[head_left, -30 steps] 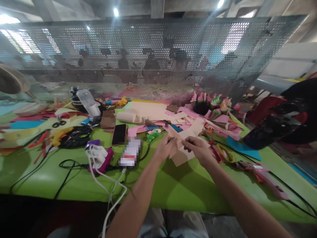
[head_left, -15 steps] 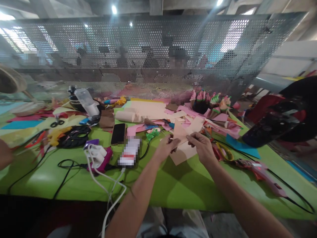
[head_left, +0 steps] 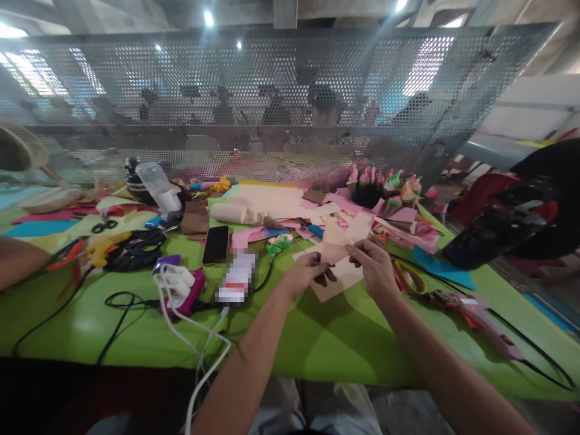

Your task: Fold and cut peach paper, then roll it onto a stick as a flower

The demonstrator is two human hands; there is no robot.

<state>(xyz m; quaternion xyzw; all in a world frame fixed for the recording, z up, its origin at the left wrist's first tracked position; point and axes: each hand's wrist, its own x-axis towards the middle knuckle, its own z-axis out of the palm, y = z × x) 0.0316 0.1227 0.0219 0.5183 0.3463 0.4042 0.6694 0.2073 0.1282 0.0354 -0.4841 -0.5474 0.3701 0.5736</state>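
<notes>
A small peach sheet (head_left: 334,244), paper or thin felt, is held up between my two hands above the green table. My left hand (head_left: 308,273) pinches its lower left edge, with the other fingers spread loosely below. On its right edge, the thumb and fingertips of my right hand (head_left: 372,264) are closed. Flat on the table under both hands lies a larger pale peach sheet (head_left: 328,290), partly covered by them. Beside my right forearm are yellow-handled scissors (head_left: 413,279) and a pink glue gun (head_left: 489,323) with a black cord.
Left of my arms are a phone on a cable (head_left: 238,278), a dark phone (head_left: 216,244) and a purple power strip (head_left: 194,290). Coloured scraps and a peach roll (head_left: 229,212) lie behind. A perforated metal screen (head_left: 272,78) rises at the back. Another person's arm (head_left: 20,263) reaches in at left.
The peach sheet has tilted and shifted slightly down in my hands. My left hand's lower fingers have spread. The other person's arm has come further in from the left.
</notes>
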